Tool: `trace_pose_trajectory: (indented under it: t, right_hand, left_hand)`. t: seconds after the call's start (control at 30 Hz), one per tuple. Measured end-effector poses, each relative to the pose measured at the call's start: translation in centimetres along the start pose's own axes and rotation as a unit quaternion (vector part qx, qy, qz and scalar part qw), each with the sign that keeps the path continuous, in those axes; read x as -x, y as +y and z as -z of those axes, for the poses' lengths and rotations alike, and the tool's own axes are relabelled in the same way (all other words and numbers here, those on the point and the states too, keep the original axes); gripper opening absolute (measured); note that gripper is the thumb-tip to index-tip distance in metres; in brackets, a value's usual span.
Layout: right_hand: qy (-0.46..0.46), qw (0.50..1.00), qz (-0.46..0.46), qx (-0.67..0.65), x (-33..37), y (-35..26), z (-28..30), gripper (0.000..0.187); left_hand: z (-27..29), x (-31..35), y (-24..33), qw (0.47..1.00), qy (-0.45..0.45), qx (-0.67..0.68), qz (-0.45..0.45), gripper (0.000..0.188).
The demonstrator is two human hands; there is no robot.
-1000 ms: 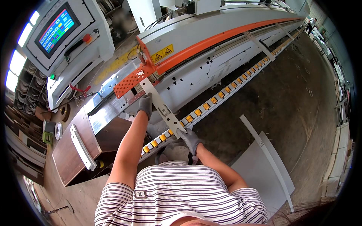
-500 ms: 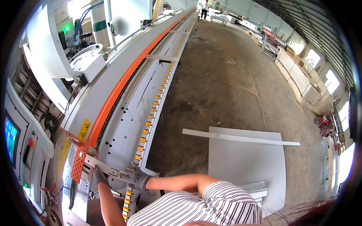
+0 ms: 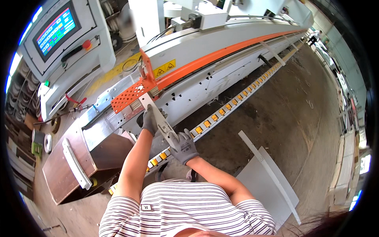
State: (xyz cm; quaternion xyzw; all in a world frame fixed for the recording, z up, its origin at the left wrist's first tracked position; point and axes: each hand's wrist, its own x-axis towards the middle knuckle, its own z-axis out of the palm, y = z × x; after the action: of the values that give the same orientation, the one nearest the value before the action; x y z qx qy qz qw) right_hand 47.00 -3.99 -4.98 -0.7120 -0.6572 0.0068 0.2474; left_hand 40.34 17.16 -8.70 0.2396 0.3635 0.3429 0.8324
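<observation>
A narrow pale grey panel strip (image 3: 161,120), with a small cut-out near its close end, slants from the infeed of a long machine toward my body. Its far end meets the edge of a perforated orange guard plate (image 3: 128,94). My left hand (image 3: 150,120), in a grey glove, grips the strip along its middle. At the near end, my right hand (image 3: 183,147), gloved the same way, has its fingers laid over the strip and is closed on it. Below the strip runs a support rail (image 3: 215,117) with yellow rollers.
The white machine body with an orange band (image 3: 221,59) stretches far right. A control panel with a lit screen (image 3: 57,31) stands at left. Another strip (image 3: 75,164) lies on a brown cabinet (image 3: 59,173). Right, a long strip (image 3: 272,177) lies over a grey sheet (image 3: 252,175).
My view has swung left, bringing the control panel and brown cabinet further into sight. Both hands stay on the strip, its far end still at the orange guard plate.
</observation>
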Motion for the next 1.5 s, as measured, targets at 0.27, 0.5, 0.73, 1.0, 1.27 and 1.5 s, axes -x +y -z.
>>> trace_pose_trajectory:
  t: [0.27,0.5,0.73,1.0,1.27,1.5]
  right_hand:
    - [-0.007,1.0,0.008,0.009,-0.9,1.8,1.5,0.063]
    - [-0.041,0.998,-0.038,0.03,-1.5,5.7,3.8,0.066]
    - [-0.023,0.99,-0.093,0.102,-0.9,10.9,5.3,0.068]
    - [0.129,0.969,-0.204,0.055,12.0,9.2,9.2,0.053]
    - [0.063,0.927,-0.331,-0.165,18.6,9.0,2.8,0.039]
    - [0.004,0.983,-0.115,-0.143,8.2,0.4,2.5,0.034]
  left_hand:
    - [-1.9,-1.1,-0.4,0.998,0.041,0.014,0.035,0.048]
    - [-5.3,-5.9,-3.1,0.996,0.0,0.023,0.086,0.052]
    - [-11.5,-7.9,-3.8,0.984,0.005,-0.146,0.105,0.05]
    - [-0.8,10.6,2.9,0.612,-0.059,-0.648,-0.45,0.024]
    - [30.0,27.2,19.2,0.266,0.645,-0.698,-0.159,0.053]
    - [31.6,31.6,20.3,0.551,0.563,-0.609,-0.098,0.062]
